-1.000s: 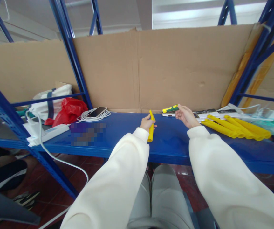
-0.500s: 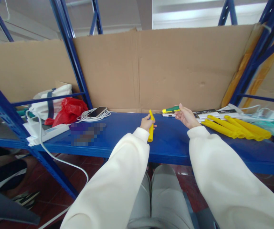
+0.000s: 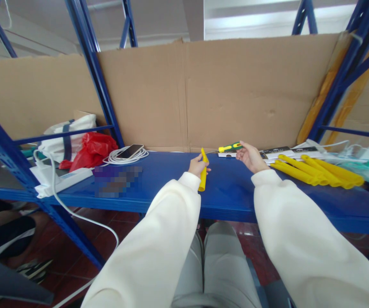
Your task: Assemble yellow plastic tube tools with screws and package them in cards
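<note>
My left hand (image 3: 197, 166) is closed around a yellow tube (image 3: 203, 182), which stands near upright with a slight tilt above the blue shelf. My right hand (image 3: 249, 156) grips the end of a screwdriver (image 3: 230, 147) with a green and yellow handle. Its thin metal shaft points left and reaches the upper part of the tube. Whether the tip is inside the tube or only against it, I cannot tell. Several more yellow tubes (image 3: 316, 172) lie side by side to the right of my right hand.
A cardboard sheet (image 3: 236, 94) stands along the back of the blue shelf (image 3: 168, 171). On the left are a phone (image 3: 131, 151), a coiled white cable (image 3: 117, 157), a red plastic bag (image 3: 94, 147) and a white power strip (image 3: 65, 179). Black-and-white boxes (image 3: 279, 152) lie behind the tubes. A seated person's leg (image 3: 7, 239) shows at left.
The screwdriver handle has turned a little in my right hand, showing more yellow. The tube and my left hand stay in place; the whole view shifts very slightly.
</note>
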